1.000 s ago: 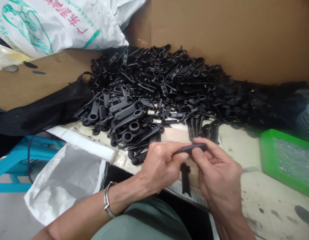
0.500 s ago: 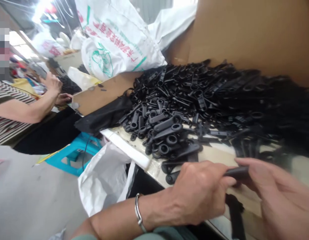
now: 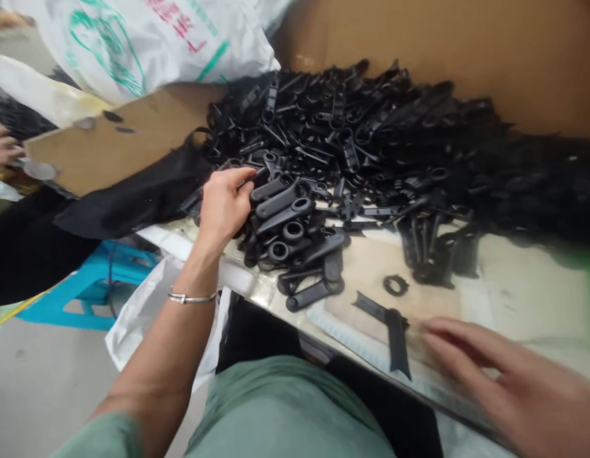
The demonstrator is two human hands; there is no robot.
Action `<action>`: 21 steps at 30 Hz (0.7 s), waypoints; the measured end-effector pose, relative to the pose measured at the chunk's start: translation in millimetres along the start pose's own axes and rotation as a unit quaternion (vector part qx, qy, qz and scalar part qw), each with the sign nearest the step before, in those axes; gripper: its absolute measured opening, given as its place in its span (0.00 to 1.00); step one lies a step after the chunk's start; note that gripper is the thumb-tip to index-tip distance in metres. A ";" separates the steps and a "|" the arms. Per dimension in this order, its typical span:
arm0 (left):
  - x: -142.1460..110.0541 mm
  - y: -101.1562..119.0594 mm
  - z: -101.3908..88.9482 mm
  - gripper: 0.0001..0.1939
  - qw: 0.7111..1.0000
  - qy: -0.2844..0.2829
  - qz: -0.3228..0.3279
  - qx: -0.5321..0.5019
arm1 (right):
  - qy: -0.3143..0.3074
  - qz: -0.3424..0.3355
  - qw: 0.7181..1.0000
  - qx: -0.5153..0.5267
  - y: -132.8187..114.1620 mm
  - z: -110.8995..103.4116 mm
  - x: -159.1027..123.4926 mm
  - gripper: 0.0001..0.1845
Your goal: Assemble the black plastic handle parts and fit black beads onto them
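Well forward, left hand [image 3: 226, 202] over pile [image 3: 318, 143], fingers pinching black part [image 3: 259, 176]; right hand [image 3: 507, 381] low, fingers loosely parted.

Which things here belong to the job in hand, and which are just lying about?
Likely the job:
pile of black parts, at the left hand
black ring
two black strips, near the right hand

Seemingly lying about:
printed white sack
blue stool
black cloth

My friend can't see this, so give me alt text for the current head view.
A person's left hand, silver bracelet at its wrist, is at the left of a heap of black, elongated plastic parts on a pale worktable. The blurred right hand is near two flat black plastic strips and a black ring.
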State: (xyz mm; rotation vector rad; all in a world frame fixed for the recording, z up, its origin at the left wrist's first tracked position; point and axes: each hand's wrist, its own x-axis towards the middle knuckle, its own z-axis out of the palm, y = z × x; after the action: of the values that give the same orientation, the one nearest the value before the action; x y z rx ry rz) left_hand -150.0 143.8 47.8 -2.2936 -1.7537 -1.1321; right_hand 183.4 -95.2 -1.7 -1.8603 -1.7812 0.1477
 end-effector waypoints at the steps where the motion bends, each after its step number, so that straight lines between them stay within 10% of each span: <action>1: 2.3 -3.8 4.1 0.12 1.000 -0.008 0.011 -0.002 | -0.013 -0.040 0.999 -0.023 -7.9 -0.8 -4.7 0.22; 6: 2.6 -9.3 3.9 0.13 0.998 0.045 0.032 -0.002 | -0.007 -0.007 0.997 -0.081 -44.2 17.3 -11.5 0.28; 11: -30.0 29.9 -18.6 0.10 0.984 0.143 0.109 0.006 | -0.018 0.069 0.997 0.019 -31.7 18.7 1.1 0.21; 17: -56.3 95.6 -8.5 0.07 0.964 -0.022 0.264 -0.015 | -0.037 0.186 0.967 0.170 -2.6 -4.3 10.9 0.27; 21: -36.2 132.1 11.0 0.12 0.931 -0.198 0.304 0.027 | 0.057 0.266 0.947 0.172 7.1 -8.0 -7.0 0.29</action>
State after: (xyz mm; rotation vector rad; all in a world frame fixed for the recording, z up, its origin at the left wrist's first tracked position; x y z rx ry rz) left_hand -35.3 71.4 69.9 -2.8613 -0.9684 -0.5270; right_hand 192.5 -104.1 -0.3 -1.9883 -1.0558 0.5056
